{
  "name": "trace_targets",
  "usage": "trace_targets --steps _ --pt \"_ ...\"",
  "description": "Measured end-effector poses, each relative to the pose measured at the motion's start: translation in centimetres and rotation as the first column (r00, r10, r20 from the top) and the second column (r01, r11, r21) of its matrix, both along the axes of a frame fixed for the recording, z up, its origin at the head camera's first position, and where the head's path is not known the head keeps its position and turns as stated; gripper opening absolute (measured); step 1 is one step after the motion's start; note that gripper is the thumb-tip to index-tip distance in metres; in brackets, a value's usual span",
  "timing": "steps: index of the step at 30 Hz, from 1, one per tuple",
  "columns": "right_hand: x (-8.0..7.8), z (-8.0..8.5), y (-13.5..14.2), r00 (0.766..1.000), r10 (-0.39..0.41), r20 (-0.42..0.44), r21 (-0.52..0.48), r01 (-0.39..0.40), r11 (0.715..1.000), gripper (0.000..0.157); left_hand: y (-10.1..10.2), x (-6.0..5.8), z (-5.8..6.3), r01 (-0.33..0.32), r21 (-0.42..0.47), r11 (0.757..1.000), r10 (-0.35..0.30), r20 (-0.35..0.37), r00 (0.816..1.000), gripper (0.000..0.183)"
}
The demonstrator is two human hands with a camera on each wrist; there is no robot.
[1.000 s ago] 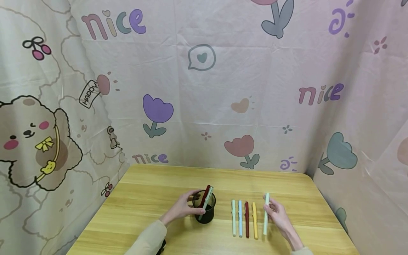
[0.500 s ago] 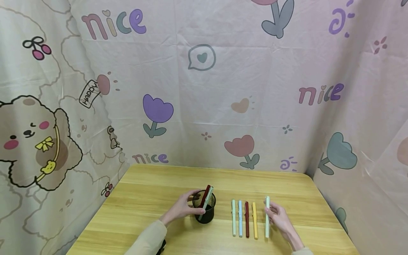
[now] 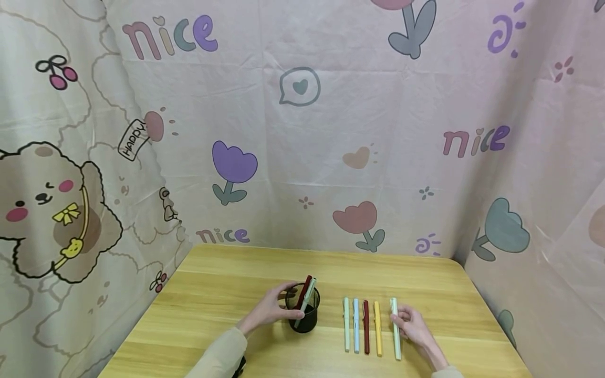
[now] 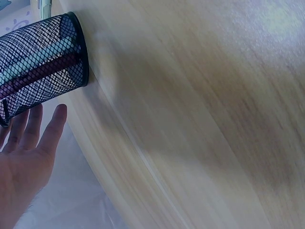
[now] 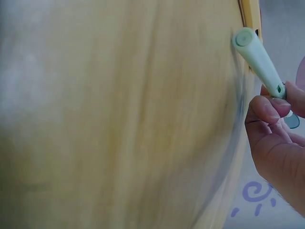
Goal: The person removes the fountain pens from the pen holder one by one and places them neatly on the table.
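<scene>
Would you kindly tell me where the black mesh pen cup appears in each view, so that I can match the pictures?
Head: the black mesh pen cup stands below centre, with the left hand around its left side.
Left wrist: in the upper left, turned sideways in the picture, above the left hand.
Right wrist: not in it.
Shared landmark: the wooden tabletop, seen in all three.

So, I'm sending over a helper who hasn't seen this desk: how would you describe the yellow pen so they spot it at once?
On the wooden table, look right of the black mesh cup. There the yellow pen lies between a dark red pen and the pale green pen in the right hand. It is the only yellow pen.
</scene>
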State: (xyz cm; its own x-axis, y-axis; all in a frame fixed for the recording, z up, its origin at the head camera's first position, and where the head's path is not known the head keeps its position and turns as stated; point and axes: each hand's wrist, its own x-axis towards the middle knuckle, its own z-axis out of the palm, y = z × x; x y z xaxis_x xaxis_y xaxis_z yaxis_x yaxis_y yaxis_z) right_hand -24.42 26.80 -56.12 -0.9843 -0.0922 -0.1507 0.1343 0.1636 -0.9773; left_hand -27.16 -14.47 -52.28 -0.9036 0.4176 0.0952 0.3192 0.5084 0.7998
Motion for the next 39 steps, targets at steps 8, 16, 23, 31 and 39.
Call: trace_targets --steps 8,16,23,31,39 --pt "-0.1 -0.4 -0.1 0.999 -0.045 0.023 0.008 0.045 0.999 0.033 0.0 0.0 -0.1 -0.001 0.007 1.0 0.001 0.008 1.0 0.091" --pt "0.0 -0.6 0.0 1.0 -0.001 0.02 0.061 0.0 0.998 0.032 0.0 -0.1 -0.2 0.014 0.022 1.0 -0.014 0.014 1.0 0.089" --pt "-0.4 -0.8 -0.1 1.0 -0.016 0.003 0.148 0.016 0.989 0.025 0.0 -0.1 -0.1 0.017 0.043 0.999 -0.019 0.034 0.999 0.087" --pt "-0.4 -0.8 -0.6 0.995 -0.083 -0.054 0.268 0.094 0.959 0.027 -0.1 -0.1 -0.1 0.015 0.034 0.999 -0.016 0.02 1.0 0.086" --pt "-0.3 -0.7 -1.2 0.989 -0.109 -0.097 0.379 0.138 0.915 0.032 0.0 -0.1 0.0 0.016 0.04 0.999 -0.017 0.021 1.0 0.09"
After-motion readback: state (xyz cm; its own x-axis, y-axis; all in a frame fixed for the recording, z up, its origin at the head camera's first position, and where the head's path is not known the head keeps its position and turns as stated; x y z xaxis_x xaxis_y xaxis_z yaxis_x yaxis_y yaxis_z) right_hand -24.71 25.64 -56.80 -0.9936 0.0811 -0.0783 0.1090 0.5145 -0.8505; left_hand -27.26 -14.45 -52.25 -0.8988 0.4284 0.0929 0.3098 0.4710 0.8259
